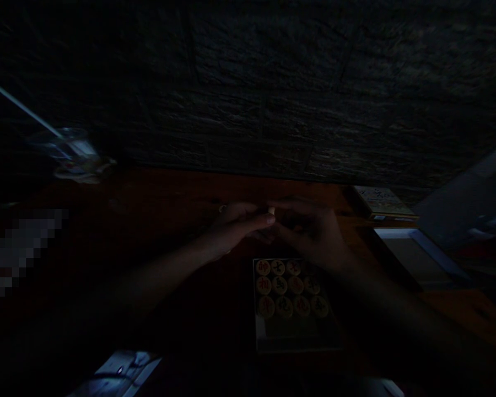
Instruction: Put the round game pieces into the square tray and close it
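Observation:
The scene is very dark. My left hand and my right hand meet above a brown table, fingertips touching. Between them sits a small pale round piece, pinched by the fingers of both hands. Just below the hands lies an open box holding several round wooden chess pieces marked with red and dark characters, set in rows. The lower part of the box shows no pieces.
A clear plastic cup with a straw stands at the far left. A box lid with print and a white tray lie to the right. A dark stone-pattern wall rises behind. A pale object lies at the near edge.

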A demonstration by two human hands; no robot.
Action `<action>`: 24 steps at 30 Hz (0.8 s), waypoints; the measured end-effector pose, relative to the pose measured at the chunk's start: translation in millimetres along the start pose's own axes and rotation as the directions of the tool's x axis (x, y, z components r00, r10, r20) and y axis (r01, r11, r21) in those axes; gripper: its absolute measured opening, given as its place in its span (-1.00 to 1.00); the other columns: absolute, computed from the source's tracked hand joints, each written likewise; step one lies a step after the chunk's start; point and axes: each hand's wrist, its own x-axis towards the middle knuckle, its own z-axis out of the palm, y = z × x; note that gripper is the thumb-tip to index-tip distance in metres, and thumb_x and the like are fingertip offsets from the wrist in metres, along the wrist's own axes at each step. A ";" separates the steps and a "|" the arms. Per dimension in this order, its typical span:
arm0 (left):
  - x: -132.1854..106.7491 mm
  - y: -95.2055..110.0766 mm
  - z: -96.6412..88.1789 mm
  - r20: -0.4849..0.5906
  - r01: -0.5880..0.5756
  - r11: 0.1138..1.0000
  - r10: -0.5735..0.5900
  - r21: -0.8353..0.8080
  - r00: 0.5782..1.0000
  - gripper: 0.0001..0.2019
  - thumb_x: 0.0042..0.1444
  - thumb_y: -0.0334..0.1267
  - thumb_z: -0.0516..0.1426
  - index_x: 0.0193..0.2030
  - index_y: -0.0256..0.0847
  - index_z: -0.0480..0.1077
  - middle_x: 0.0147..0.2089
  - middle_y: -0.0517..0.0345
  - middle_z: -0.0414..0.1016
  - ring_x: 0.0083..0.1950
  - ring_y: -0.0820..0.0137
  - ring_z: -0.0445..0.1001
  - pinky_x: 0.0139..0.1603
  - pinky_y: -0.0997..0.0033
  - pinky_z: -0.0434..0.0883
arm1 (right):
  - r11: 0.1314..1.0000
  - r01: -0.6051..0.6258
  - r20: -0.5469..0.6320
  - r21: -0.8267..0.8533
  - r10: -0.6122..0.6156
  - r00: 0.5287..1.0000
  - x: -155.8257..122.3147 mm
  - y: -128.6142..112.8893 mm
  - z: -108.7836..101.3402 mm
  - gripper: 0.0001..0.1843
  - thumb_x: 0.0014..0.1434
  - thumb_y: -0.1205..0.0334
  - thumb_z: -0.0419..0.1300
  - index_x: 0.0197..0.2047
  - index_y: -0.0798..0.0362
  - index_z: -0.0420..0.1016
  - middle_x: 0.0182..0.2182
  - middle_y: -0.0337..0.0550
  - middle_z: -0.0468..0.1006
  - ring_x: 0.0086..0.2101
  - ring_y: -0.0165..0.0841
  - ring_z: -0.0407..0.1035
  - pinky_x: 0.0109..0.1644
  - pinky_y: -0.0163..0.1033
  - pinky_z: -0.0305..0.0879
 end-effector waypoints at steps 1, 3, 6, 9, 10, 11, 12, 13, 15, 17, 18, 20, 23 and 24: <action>-0.2 0.2 0.6 -0.007 0.000 1.000 0.000 0.006 1.000 -0.62 0.08 -0.03 0.45 -0.22 -0.35 0.62 -0.28 -0.04 0.68 -0.28 0.30 0.66 -0.18 0.28 0.61 | 1.000 0.003 -0.004 -0.003 -0.003 1.000 -0.1 0.0 -0.2 -0.68 0.24 0.28 0.41 0.07 0.01 0.71 -0.17 -0.14 0.74 -0.42 -0.44 0.50 -0.40 -0.33 0.37; -0.5 0.6 1.9 -0.022 0.003 1.000 -0.002 0.020 1.000 -0.59 0.12 0.04 0.42 -0.23 -0.36 0.62 -0.28 -0.08 0.69 -0.29 0.29 0.67 -0.19 0.27 0.61 | 1.000 -0.003 -0.008 -0.004 0.003 1.000 -0.3 -0.2 -0.5 -0.67 0.24 0.29 0.41 0.08 -0.01 0.72 -0.15 -0.14 0.75 -0.44 -0.45 0.49 -0.42 -0.33 0.35; -0.4 0.8 2.6 -0.032 -0.006 1.000 0.007 0.029 0.999 -0.57 0.15 0.09 0.39 -0.26 -0.35 0.63 -0.29 -0.09 0.69 -0.30 0.29 0.67 -0.21 0.29 0.62 | 1.000 -0.011 -0.001 -0.010 0.011 1.000 -0.5 -0.7 -0.5 -0.65 0.24 0.31 0.40 0.11 0.01 0.71 -0.17 -0.16 0.77 -0.46 -0.45 0.48 -0.42 -0.31 0.35; 0.0 1.2 2.4 -0.048 -0.021 0.999 0.023 0.032 0.999 -0.62 0.13 0.02 0.42 -0.25 -0.34 0.63 -0.28 -0.04 0.69 -0.30 0.33 0.66 -0.21 0.33 0.62 | 0.999 -0.023 0.001 -0.033 0.023 1.000 -0.5 -0.9 -0.3 -0.62 0.24 0.28 0.41 0.13 0.01 0.70 -0.19 -0.16 0.78 -0.47 -0.44 0.49 -0.42 -0.31 0.35; 0.1 1.5 2.5 -0.050 -0.025 0.999 0.026 0.029 0.998 -0.64 0.12 -0.01 0.43 -0.23 -0.34 0.64 -0.26 -0.03 0.69 -0.29 0.34 0.66 -0.20 0.34 0.62 | 0.999 -0.027 0.000 -0.042 0.027 1.000 -0.5 -0.9 -0.3 -0.62 0.24 0.27 0.41 0.14 0.02 0.70 -0.19 -0.16 0.78 -0.47 -0.43 0.49 -0.43 -0.31 0.35; 0.2 1.8 2.6 -0.052 -0.028 0.999 0.029 0.024 0.998 -0.65 0.10 -0.03 0.44 -0.21 -0.34 0.64 -0.25 -0.02 0.70 -0.28 0.34 0.66 -0.19 0.34 0.62 | 0.998 -0.030 -0.002 -0.049 0.030 1.000 -0.5 -0.8 -0.3 -0.62 0.25 0.26 0.41 0.13 0.03 0.70 -0.18 -0.16 0.78 -0.47 -0.43 0.50 -0.42 -0.31 0.35; 0.2 2.0 2.9 -0.054 -0.030 0.999 0.030 0.017 0.998 -0.65 0.08 -0.05 0.45 -0.19 -0.34 0.64 -0.25 -0.01 0.70 -0.27 0.34 0.66 -0.19 0.33 0.62 | 0.998 -0.026 -0.005 -0.054 0.026 1.000 -0.6 -0.7 -0.3 -0.63 0.25 0.26 0.41 0.13 0.04 0.71 -0.18 -0.15 0.78 -0.47 -0.44 0.50 -0.42 -0.31 0.35; 0.1 2.1 3.2 -0.059 -0.031 0.999 0.031 0.011 0.998 -0.64 0.07 -0.06 0.46 -0.19 -0.34 0.64 -0.25 -0.01 0.69 -0.27 0.33 0.66 -0.19 0.32 0.62 | 0.998 -0.019 -0.009 -0.057 0.019 1.000 -0.7 -0.5 -0.3 -0.64 0.25 0.26 0.41 0.12 0.05 0.71 -0.17 -0.14 0.78 -0.47 -0.44 0.51 -0.42 -0.31 0.35; -0.2 2.2 3.9 -0.074 -0.021 1.000 0.022 0.013 0.997 -0.61 0.05 -0.01 0.47 -0.24 -0.35 0.62 -0.29 -0.03 0.69 -0.28 0.30 0.66 -0.19 0.29 0.62 | 0.998 -0.001 -0.017 -0.060 0.000 1.000 -1.2 0.0 -0.4 -0.65 0.25 0.26 0.41 0.11 0.05 0.71 -0.15 -0.13 0.78 -0.46 -0.44 0.51 -0.41 -0.32 0.35; -0.7 2.1 4.1 -0.086 -0.005 1.000 0.006 0.020 0.996 -0.56 0.05 0.06 0.46 -0.29 -0.36 0.61 -0.32 -0.06 0.68 -0.30 0.28 0.67 -0.20 0.27 0.63 | 0.998 0.009 -0.023 -0.064 -0.010 1.000 -1.9 0.3 -0.7 -0.64 0.25 0.27 0.42 0.12 0.03 0.71 -0.15 -0.14 0.78 -0.46 -0.44 0.51 -0.41 -0.32 0.36; -0.9 1.9 4.0 -0.086 0.002 1.000 0.000 0.022 0.996 -0.55 0.05 0.09 0.45 -0.30 -0.36 0.61 -0.32 -0.07 0.69 -0.31 0.28 0.67 -0.21 0.27 0.63 | 0.998 0.009 -0.022 -0.067 -0.010 1.000 -2.3 0.4 -0.8 -0.64 0.25 0.27 0.42 0.12 0.01 0.71 -0.15 -0.15 0.78 -0.46 -0.44 0.51 -0.41 -0.32 0.36; -1.1 1.7 3.3 -0.073 0.005 1.000 -0.004 0.020 0.997 -0.55 0.07 0.09 0.44 -0.28 -0.36 0.62 -0.31 -0.07 0.70 -0.32 0.30 0.66 -0.22 0.30 0.63 | 0.998 0.003 -0.011 -0.070 -0.004 1.000 -3.0 0.3 -1.1 -0.64 0.26 0.27 0.41 0.13 -0.01 0.71 -0.17 -0.16 0.79 -0.45 -0.43 0.52 -0.40 -0.32 0.38; -1.0 1.6 2.0 -0.053 -0.003 1.000 0.004 0.017 0.999 -0.61 0.11 0.04 0.43 -0.26 -0.34 0.63 -0.29 -0.03 0.71 -0.32 0.35 0.66 -0.22 0.36 0.62 | 0.997 -0.015 0.006 -0.075 0.015 1.000 -3.2 -0.4 -1.2 -0.63 0.27 0.26 0.40 0.14 0.01 0.70 -0.18 -0.14 0.79 -0.41 -0.40 0.57 -0.38 -0.31 0.42; -0.9 1.8 1.7 -0.051 -0.007 1.000 0.008 0.014 0.999 -0.63 0.11 0.01 0.44 -0.25 -0.33 0.63 -0.28 -0.02 0.71 -0.31 0.36 0.66 -0.22 0.38 0.61 | 0.997 -0.023 0.004 -0.080 0.023 1.000 -3.1 -0.7 -1.1 -0.61 0.26 0.24 0.40 0.16 0.02 0.70 -0.17 -0.13 0.79 -0.39 -0.38 0.59 -0.36 -0.31 0.43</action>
